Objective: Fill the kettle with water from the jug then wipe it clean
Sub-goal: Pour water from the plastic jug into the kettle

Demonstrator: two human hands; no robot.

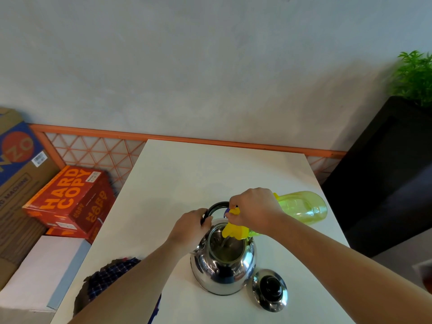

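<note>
The right hand (253, 210) is gripping the yellow-green jug (301, 206), tipping it almost flat, spout over the open steel kettle (223, 267); the left hand (190, 226) is clasping its black handle (216, 206).

Soft, even daylight; faint shadows fall on the white tabletop (191, 174) and wall (210, 54). Wide-angle bending warps the edges. Bright glints on the steel kettle (222, 267); overall slightly soft focus.
</note>
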